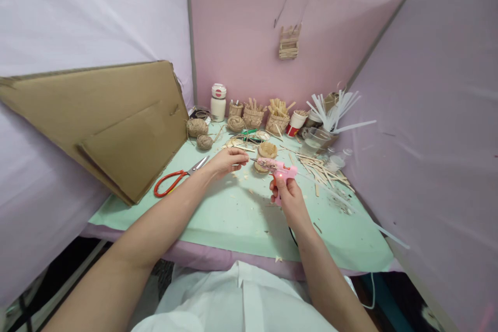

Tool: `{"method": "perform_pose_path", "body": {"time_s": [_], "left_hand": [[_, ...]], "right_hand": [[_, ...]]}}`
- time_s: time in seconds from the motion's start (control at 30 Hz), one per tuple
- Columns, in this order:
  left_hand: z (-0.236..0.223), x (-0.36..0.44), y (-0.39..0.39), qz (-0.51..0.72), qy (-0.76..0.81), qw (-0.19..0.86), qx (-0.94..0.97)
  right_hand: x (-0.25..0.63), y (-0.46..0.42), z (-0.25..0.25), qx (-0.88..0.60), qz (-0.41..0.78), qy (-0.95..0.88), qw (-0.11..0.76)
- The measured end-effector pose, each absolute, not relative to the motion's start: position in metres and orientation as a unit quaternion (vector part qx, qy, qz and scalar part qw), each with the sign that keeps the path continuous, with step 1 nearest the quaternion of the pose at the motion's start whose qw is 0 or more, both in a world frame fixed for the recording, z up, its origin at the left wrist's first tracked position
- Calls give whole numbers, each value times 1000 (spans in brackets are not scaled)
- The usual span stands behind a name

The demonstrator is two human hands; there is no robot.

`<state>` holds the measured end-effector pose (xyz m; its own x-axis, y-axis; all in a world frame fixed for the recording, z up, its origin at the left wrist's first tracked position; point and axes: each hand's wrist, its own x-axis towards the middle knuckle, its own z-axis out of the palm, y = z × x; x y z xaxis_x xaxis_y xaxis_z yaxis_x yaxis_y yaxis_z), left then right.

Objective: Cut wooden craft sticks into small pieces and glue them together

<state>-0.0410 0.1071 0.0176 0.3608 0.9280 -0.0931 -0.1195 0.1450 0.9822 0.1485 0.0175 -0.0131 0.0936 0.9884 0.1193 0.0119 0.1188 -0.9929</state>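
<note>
My right hand [287,196] is wrapped around the handle of a pink hot glue gun [286,172], its nozzle pointing left. A long translucent glue stick [342,199] runs out of the gun's back toward the lower right. My left hand [230,161] is beside the nozzle tip, thumb and fingers closed in a pinch; whatever they hold is too small to make out. Just behind the gun sits a small round wooden cup [267,150], and a round wooden piece [260,167] is partly hidden by the nozzle.
Red-handled scissors [170,182] lie left of my left forearm, near a leaning cardboard sheet [128,135]. Twine balls [197,127], a white bottle [218,104] and stick-filled cups [277,118] line the back. Loose wooden strips [321,168] and a clear cup [314,140] are at right.
</note>
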Motion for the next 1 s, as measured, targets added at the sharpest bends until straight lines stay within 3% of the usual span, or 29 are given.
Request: {"method": "perform_pose_path", "body": {"time_s": [1.0], "left_hand": [[13, -41, 113, 420, 394, 638, 511]], "right_hand": [[148, 16, -15, -507, 441, -509, 538]]}}
